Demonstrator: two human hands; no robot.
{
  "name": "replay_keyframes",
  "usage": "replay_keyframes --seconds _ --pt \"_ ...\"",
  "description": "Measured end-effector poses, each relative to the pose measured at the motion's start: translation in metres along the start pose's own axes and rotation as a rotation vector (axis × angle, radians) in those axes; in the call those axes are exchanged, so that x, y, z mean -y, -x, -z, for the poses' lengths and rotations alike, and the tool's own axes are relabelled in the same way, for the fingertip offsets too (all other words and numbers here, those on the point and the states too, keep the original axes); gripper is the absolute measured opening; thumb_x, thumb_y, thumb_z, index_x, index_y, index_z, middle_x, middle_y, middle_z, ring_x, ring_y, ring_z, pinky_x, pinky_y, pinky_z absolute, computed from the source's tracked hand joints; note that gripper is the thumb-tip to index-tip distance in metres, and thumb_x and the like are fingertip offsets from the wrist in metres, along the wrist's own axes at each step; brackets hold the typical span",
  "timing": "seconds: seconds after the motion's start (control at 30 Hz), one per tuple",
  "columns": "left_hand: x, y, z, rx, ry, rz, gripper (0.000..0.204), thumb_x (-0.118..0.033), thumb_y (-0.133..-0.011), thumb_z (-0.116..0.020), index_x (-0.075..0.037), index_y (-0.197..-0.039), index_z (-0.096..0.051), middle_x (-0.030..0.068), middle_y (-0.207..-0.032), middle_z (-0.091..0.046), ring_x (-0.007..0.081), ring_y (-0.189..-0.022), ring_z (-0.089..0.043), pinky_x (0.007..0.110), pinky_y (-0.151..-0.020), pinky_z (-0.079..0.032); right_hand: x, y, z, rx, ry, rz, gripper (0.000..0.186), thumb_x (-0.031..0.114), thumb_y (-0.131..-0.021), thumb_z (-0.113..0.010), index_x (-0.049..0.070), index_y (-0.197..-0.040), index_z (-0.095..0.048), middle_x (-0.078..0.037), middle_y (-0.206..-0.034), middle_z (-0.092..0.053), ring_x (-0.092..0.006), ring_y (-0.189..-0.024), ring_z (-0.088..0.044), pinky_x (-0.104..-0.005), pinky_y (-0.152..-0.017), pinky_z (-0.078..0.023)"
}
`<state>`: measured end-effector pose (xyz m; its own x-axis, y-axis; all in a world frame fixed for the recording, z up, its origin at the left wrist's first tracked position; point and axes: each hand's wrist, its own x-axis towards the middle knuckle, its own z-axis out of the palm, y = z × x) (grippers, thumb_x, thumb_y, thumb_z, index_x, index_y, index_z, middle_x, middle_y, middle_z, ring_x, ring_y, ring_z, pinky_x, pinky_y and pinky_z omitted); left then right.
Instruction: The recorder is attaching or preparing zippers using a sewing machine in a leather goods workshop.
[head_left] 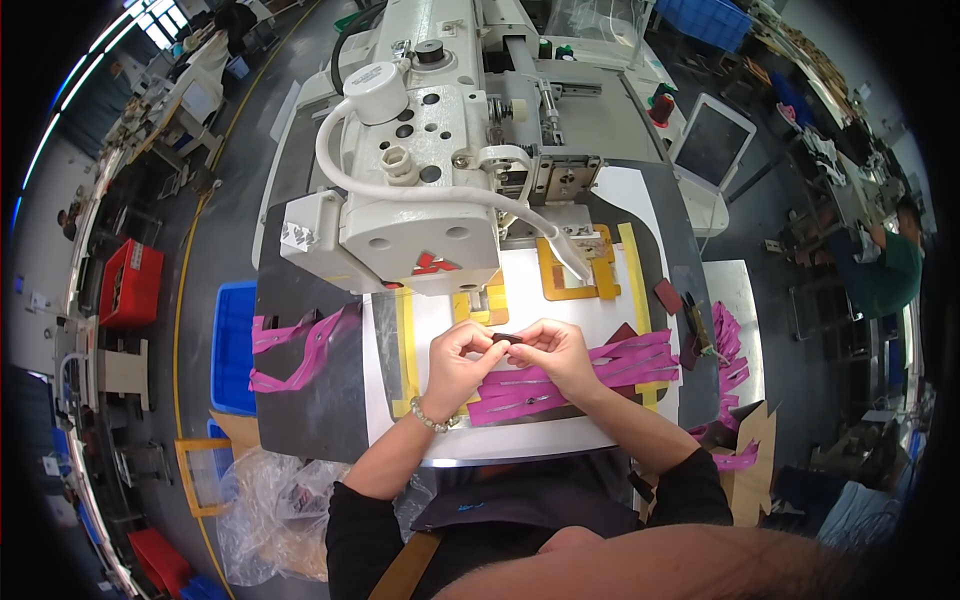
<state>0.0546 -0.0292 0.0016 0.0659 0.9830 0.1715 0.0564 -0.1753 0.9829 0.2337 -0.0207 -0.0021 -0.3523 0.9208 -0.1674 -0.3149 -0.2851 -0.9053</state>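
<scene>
A small dark flat piece (pixel 507 338) is pinched between the fingertips of both my hands, in front of the sewing machine head (pixel 415 230). My left hand (pixel 462 362), with a beaded bracelet at the wrist, grips its left end. On its other end my right hand (pixel 555 358) is closed. Fingers cover much of the piece, so its exact kind is hidden. Magenta zipper strips (pixel 520 397) lie just below and right of my hands, partly under my right hand. A yellow clamp frame (pixel 481 303) sits under the machine, just beyond my fingers.
A larger yellow frame (pixel 578 282) lies right of the machine head. More magenta zippers (pixel 300 350) hang over the table's left side. Dark red patches (pixel 667 296) lie at the right. A blue bin (pixel 235 345) stands left, a cardboard box (pixel 752 465) right.
</scene>
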Motion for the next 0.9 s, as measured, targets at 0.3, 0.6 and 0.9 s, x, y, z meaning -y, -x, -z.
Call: replay_keyframes --seconds 0.3,0.6,0.9 --pt "-0.01 0.001 0.005 0.064 0.071 0.178 0.012 0.001 -0.082 -0.069 -0.002 -0.081 -0.058 0.0011 -0.078 -0.06 0.0064 -0.067 -0.056 0.019 -0.061 -0.045 -0.001 0.005 0.001 0.024 0.007 0.004 0.01 0.0 -0.085 -0.067 -0.003 -0.091 -0.06 -0.011 -0.087 -0.068 -0.0157 -0.077 -0.068 -0.0263 -0.07 -0.057" --pt "-0.01 -0.004 0.006 0.261 -0.326 0.03 0.018 -0.015 -0.095 -0.05 0.002 -0.088 -0.053 0.0198 -0.068 -0.057 0.0385 -0.061 -0.055 0.04 -0.055 -0.042 0.005 0.002 -0.004 -0.02 -0.003 -0.024 0.01 0.0 -0.086 -0.066 -0.003 -0.092 -0.06 -0.012 -0.088 -0.068 -0.0159 -0.078 -0.068 -0.0264 -0.07 -0.057" --pt "-0.011 -0.003 0.002 0.192 -0.331 -0.014 0.012 -0.011 -0.091 -0.056 0.0 -0.09 -0.059 0.0166 -0.068 -0.057 0.0309 -0.058 -0.057 0.036 -0.053 -0.042 0.004 0.003 -0.002 -0.021 -0.009 -0.038 0.012 0.002 -0.086 -0.066 -0.003 -0.095 -0.06 -0.012 -0.091 -0.068 -0.0162 -0.08 -0.068 -0.0265 -0.072 -0.057"
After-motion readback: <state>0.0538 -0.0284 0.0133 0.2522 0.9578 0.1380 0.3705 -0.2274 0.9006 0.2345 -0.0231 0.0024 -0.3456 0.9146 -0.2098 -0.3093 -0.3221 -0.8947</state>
